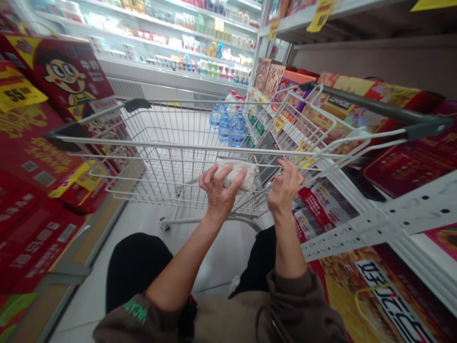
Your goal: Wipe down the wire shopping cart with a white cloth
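Note:
A crumpled white cloth (246,175) rests against the near wire side of a metal shopping cart (171,142). My left hand (222,189) has its fingers wrapped over the cloth and presses it to the wires. To the right of it, my right hand (284,188) is at the same side of the cart, fingers curled by a wire near the corner. What lies between those fingers, if anything, is hidden.
Shrink-wrapped water bottles (233,126) stand beyond the cart. Red gift boxes (32,219) are stacked at the left. Shelves with boxes (332,107) and a white perforated post (378,224) run along the right. A refrigerated display (178,62) spans the back.

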Action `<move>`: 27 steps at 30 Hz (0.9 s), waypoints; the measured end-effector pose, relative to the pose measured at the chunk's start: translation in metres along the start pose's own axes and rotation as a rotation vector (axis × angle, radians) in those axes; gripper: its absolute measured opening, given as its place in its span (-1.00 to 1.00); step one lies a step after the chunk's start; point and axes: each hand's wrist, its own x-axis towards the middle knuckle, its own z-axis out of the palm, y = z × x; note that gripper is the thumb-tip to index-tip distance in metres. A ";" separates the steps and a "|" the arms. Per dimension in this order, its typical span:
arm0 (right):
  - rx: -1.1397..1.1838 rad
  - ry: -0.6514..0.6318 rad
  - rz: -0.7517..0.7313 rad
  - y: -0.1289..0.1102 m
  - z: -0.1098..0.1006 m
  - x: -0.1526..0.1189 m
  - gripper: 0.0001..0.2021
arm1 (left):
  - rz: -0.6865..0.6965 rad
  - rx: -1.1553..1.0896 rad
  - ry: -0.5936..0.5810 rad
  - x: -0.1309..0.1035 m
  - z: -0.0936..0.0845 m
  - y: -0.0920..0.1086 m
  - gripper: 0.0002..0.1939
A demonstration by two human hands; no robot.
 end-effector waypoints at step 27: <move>0.071 -0.046 0.010 -0.010 0.001 0.002 -0.44 | -0.044 -0.060 -0.088 -0.017 0.006 0.003 -0.36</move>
